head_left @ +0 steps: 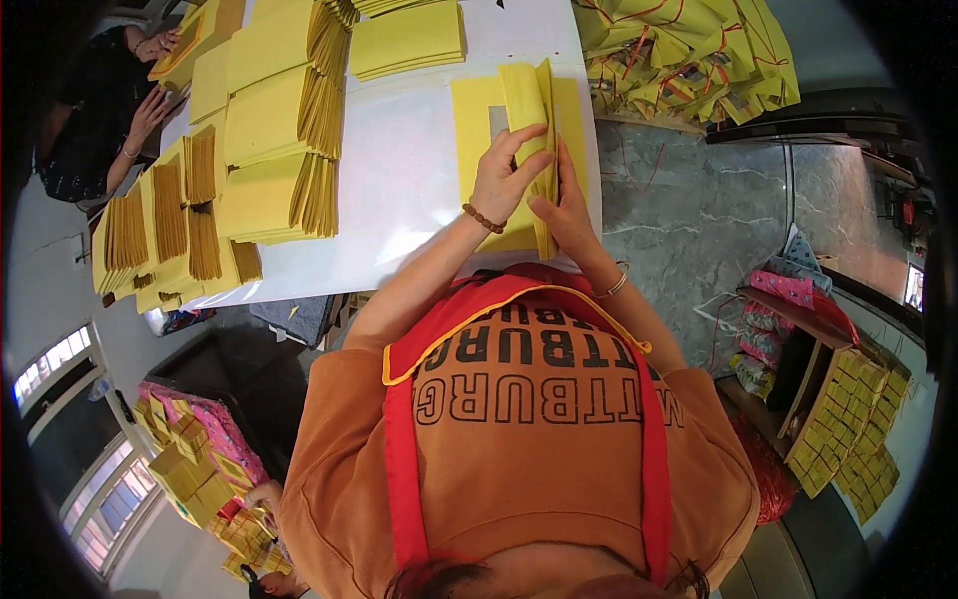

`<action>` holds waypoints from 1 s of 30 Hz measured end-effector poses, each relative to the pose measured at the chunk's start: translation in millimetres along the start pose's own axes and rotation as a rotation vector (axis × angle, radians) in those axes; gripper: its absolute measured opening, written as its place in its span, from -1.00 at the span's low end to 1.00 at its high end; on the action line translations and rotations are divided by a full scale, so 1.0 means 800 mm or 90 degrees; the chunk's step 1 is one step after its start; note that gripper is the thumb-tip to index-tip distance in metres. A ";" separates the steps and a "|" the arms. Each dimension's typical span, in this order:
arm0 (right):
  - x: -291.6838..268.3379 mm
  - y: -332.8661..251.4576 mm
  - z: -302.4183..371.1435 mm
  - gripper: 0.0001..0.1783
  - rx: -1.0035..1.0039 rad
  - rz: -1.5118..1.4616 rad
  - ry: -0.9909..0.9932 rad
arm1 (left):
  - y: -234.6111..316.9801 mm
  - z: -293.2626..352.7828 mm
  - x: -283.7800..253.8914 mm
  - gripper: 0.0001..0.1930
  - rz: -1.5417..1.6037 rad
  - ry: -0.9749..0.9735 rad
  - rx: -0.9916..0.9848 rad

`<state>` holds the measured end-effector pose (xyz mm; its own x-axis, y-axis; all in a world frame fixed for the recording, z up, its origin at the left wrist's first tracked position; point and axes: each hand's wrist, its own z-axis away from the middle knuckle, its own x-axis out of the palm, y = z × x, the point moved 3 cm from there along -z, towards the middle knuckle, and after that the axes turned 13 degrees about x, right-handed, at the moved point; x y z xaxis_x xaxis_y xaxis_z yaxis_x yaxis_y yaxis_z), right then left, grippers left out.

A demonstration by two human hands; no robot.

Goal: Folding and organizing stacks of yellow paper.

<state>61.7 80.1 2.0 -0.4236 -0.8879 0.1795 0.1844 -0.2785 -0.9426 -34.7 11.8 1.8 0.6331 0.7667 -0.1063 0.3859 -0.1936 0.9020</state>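
While both hands work at the near right edge of the white table point(419, 190), I see my left hand point(504, 180) with fingers curled over the top of a folded yellow paper sheet point(529, 100), thumb pinching it from the side, so it is gripping that fold. My right hand point(564, 215) lies just beside it, fingers extended flat along the sheet's standing edge, pressing rather than grasping. The sheet rests on a flat yellow sheet with a small rectangular cut-out point(477, 110), directly ahead of my chest. To do this fold well, I judge the edges should be lined up squarely before the crease is pressed, with the right fingers sliding along it while the left holds the layers steady. Both forearms rise from below, wrists close together, a bead bracelet point(484, 218) on the left wrist. Stacks of finished yellow paper point(269, 120) fill the table's left side, well apart from my hands.
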 end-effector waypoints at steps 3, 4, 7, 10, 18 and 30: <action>-0.002 0.008 -0.002 0.08 0.003 -0.029 -0.004 | -0.004 0.003 0.000 -0.74 0.000 0.011 -0.034; -0.004 0.013 -0.003 0.08 0.000 -0.024 -0.003 | -0.007 0.004 0.000 -0.74 0.000 0.010 -0.034; -0.005 0.018 -0.005 0.08 -0.010 -0.014 -0.008 | -0.019 0.010 0.000 -0.81 0.010 0.005 -0.065; -0.002 0.010 -0.003 0.07 -0.005 -0.025 -0.014 | -0.022 0.016 0.001 -0.85 0.133 0.070 -0.119; -0.002 0.008 -0.004 0.08 -0.023 0.000 -0.004 | 0.003 -0.002 -0.002 -0.72 -0.001 -0.003 -0.013; -0.002 0.003 -0.002 0.07 -0.022 0.056 0.013 | -0.006 0.001 0.001 -0.64 -0.013 0.000 -0.044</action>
<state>61.7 81.5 -1.3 -0.4252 -0.9007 0.0897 0.1909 -0.1861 -0.9638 -35.9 12.7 -3.2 0.6252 0.7704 -0.1247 0.3512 -0.1351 0.9265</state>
